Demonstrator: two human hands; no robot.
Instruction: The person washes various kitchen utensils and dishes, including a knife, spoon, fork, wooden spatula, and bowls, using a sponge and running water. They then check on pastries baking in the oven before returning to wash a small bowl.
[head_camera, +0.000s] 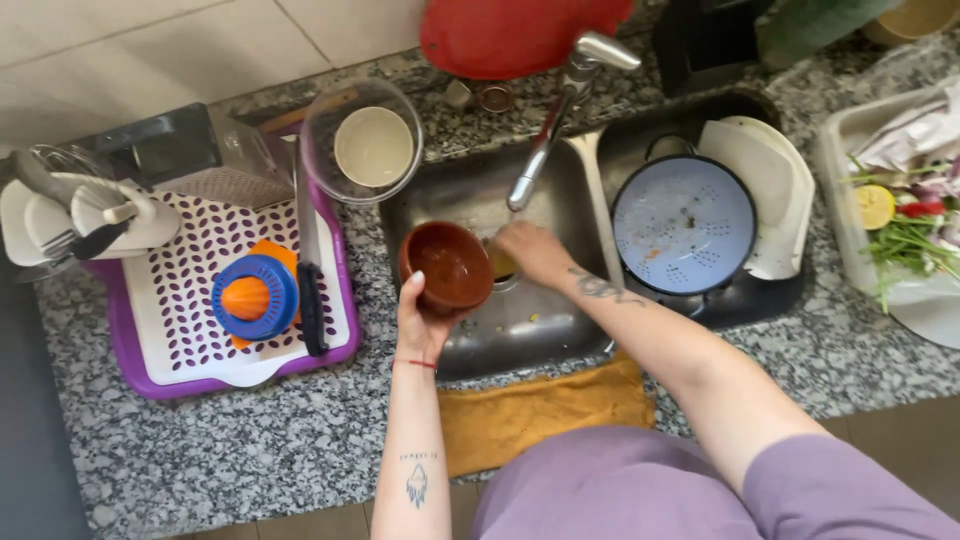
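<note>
Head view: left hand (420, 325), fingers clasped on the rim of a brown clay bowl (447, 267), holds it tilted over the steel sink (530, 325). Right hand (535, 252) closed on a yellow sponge (501, 264) just beside the bowl, under the faucet (560, 110). White colander (683, 225) sits in the right basin.

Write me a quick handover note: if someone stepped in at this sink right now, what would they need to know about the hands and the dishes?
Left hand: grips the brown clay bowl by its rim, tilted over the left sink basin.
Right hand: down in that basin beside the bowl, on something yellowish, probably a sponge; not clear.
Faucet: above the basin; no water stream is visible.
Already on the purple drying rack: orange-and-blue citrus juicer, black-handled knife, glass bowl at its corner.
Seemingly left: the speckled white colander and white board in the right basin.
</note>
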